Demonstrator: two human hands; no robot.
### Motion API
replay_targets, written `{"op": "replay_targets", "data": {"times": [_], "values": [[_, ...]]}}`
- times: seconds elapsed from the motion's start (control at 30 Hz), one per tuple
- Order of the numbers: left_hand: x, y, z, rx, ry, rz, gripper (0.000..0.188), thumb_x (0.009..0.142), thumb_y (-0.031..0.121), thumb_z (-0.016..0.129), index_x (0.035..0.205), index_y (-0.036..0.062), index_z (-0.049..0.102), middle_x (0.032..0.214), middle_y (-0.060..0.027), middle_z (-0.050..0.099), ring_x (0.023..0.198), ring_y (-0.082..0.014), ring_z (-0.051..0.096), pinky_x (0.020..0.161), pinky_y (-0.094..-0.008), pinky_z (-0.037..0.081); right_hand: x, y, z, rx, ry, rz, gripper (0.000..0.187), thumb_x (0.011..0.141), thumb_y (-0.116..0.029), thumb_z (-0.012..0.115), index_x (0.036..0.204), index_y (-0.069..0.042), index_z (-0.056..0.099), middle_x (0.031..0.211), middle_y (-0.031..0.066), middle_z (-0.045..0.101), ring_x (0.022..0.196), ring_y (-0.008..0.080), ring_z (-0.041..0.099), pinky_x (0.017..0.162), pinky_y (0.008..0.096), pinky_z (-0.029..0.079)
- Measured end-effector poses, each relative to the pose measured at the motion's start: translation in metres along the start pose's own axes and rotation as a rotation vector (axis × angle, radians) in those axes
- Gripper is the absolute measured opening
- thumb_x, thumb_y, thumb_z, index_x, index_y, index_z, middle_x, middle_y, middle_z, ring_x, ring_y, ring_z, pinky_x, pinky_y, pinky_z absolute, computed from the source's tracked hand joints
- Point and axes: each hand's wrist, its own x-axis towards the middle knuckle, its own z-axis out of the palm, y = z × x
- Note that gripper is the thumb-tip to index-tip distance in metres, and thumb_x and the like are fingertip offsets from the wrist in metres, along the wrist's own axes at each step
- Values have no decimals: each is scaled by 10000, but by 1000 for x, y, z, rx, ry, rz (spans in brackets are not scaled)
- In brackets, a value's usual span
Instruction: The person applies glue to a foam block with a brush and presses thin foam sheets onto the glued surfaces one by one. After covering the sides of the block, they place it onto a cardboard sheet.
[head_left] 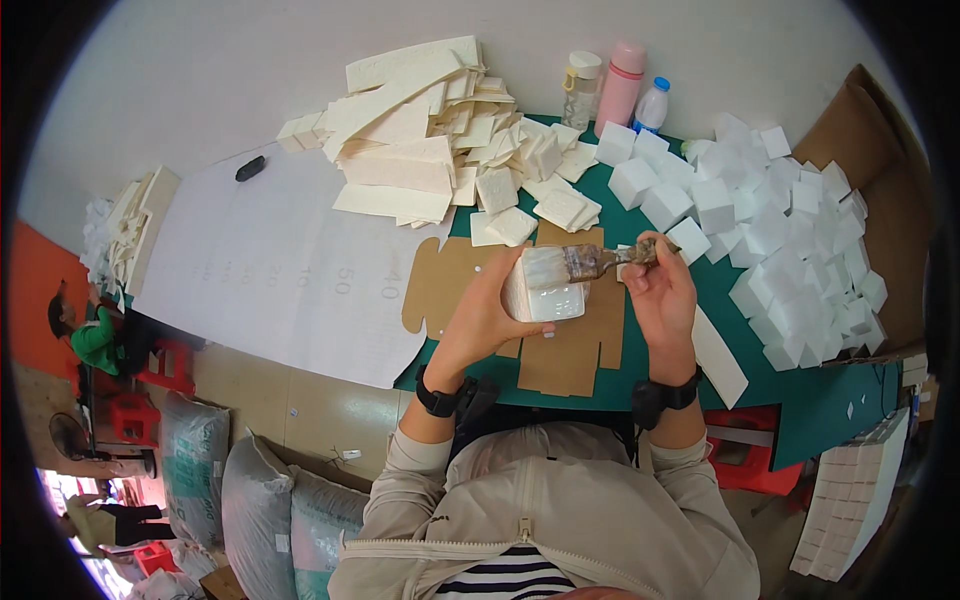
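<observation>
A whitish foam block (562, 304) with a wet, shiny top face is in my left hand (484, 312), its fingers wrapped round the block's left side. My right hand (664, 292) grips the handle of a flat paintbrush (584, 263), which is stained brown. The pale bristles lie against the block's upper face. Under both hands is a flat piece of brown cardboard (555, 365). Beyond them, cream foam squares (503, 226) lie close to the cardboard's far edge.
Cream foam strips and pieces (395, 165) are heaped at the back. White foam cubes (715, 205) fill the right side beside a cardboard box (875, 160). Bottles, including a pink flask (621, 88), stand by the wall. A white sheet (290, 250) covers the table's left. Two people are far left.
</observation>
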Motion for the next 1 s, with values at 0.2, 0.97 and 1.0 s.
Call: {"op": "replay_targets", "data": {"times": [0.2,0.97,1.0], "values": [[-1,6,-4,52,-21,3,907,575,153,945,1354,50,492,1255,-80,585,1151,-197,560,999,-342,452,0,-9,-25,8,-25,-41,229,1008,-185,525,1068,30,573,814,43,548,661,128,455,630,277,381],[1,-3,-12,-210,30,-28,881,614,105,920,1370,61,470,1235,-88,579,1161,-220,560,1014,-362,449,-14,-2,-29,13,20,-82,218,997,-168,532,1089,21,589,884,50,565,671,136,453,641,292,385],[0,-5,-12,-208,28,-35,878,617,106,918,1370,61,468,1231,-88,581,1157,-220,561,1012,-361,449,-15,-5,-32,10,43,-111,215,996,-166,532,1089,21,587,901,51,571,672,137,452,642,291,387]]}}
